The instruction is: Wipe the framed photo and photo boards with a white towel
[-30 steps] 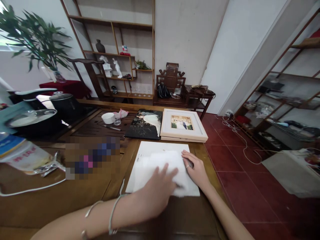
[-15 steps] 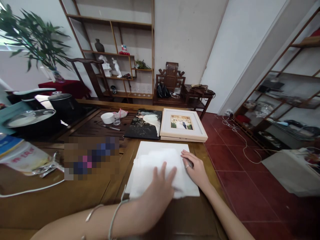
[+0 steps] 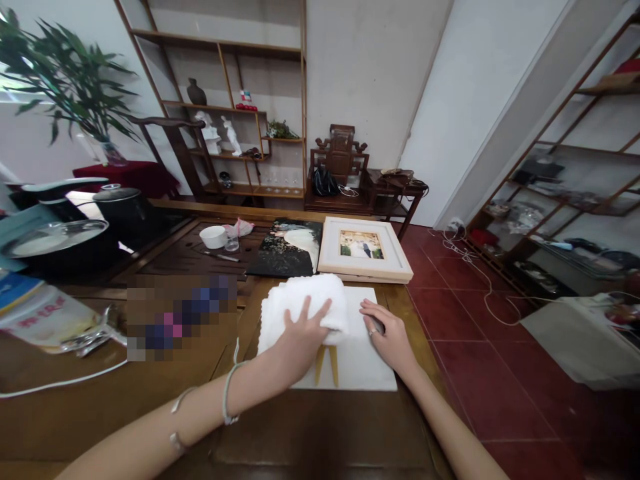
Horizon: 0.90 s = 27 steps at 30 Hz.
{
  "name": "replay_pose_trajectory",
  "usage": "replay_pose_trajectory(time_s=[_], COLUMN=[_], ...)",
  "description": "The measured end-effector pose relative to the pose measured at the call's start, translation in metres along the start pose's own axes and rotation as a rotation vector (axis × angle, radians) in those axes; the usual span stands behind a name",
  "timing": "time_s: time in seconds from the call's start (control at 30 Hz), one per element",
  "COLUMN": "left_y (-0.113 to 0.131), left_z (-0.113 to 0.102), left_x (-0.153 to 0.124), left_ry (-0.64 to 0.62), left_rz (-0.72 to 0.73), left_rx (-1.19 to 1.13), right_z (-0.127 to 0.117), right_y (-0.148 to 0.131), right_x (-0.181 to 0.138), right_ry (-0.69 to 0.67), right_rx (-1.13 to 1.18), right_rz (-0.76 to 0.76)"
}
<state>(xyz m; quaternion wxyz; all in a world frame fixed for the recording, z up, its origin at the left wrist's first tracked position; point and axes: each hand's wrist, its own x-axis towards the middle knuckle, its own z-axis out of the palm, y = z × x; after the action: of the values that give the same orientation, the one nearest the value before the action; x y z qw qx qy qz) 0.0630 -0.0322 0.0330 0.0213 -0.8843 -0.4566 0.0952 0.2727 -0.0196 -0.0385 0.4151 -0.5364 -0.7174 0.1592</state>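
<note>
A white fluffy towel [image 3: 300, 290] lies bunched on the upper left part of a white board [image 3: 363, 367]. My left hand [image 3: 300, 340] presses on the towel, its fingers spread over the cloth and its thumb by the towel's right edge. Two yellowish slanting strips [image 3: 327, 367] show on the board below the towel; their upper ends are covered. At the board's right edge my right hand [image 3: 390, 333] grips it, with curved fingers on its top face. A dark grey patch under that hand is too hidden to name.
Beyond the board lie a dark picture panel [image 3: 290, 247] and a pale wooden picture frame [image 3: 367, 253]. Left on the table [image 3: 165, 407] are a white bowl [image 3: 213, 237], pots [image 3: 60, 240], a plastic bag [image 3: 45, 313] and a blurred-out patch. The table's edge drops to red floor tiles.
My left hand and the towel have moved up and left across the board, baring its lower right part and the yellowish strips. My right hand stays at the board's edge.
</note>
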Motion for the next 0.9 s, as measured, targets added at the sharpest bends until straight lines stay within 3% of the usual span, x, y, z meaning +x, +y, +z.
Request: replay_pose_trajectory(time_s=[0.1,0.33,0.4,0.5,0.63,0.77,0.9], left_y=[0.009,0.039,0.038,0.028,0.003,-0.009,0.006], left_z=[0.000,0.015,0.013,-0.004,-0.018,-0.002,0.012], left_x=[-0.012,-0.065,-0.066,-0.055,-0.024,0.004,0.005], left_ry=[-0.063,-0.258,-0.275,-0.293,-0.159,0.068,0.041], left_rz=[-0.072,0.169,0.223,0.185,0.124,0.175,0.297], left_rx=[0.087,-0.037,-0.072,-0.089,-0.071,-0.064,-0.111], right_z=[0.000,0.000,-0.001,-0.001,-0.001,-0.002,-0.003], right_y=[0.000,-0.001,-0.002,-0.002,-0.003,-0.002,-0.002], right_x=[0.000,-0.001,-0.001,-0.001,0.000,0.000,0.000], right_ry=[0.007,-0.004,-0.005,-0.004,0.004,-0.002,-0.005], right_rx=[0.004,0.010,0.010,0.013,0.013,0.007,-0.001], right_rz=[0.000,-0.011,-0.010,-0.016,-0.014,-0.011,-0.010])
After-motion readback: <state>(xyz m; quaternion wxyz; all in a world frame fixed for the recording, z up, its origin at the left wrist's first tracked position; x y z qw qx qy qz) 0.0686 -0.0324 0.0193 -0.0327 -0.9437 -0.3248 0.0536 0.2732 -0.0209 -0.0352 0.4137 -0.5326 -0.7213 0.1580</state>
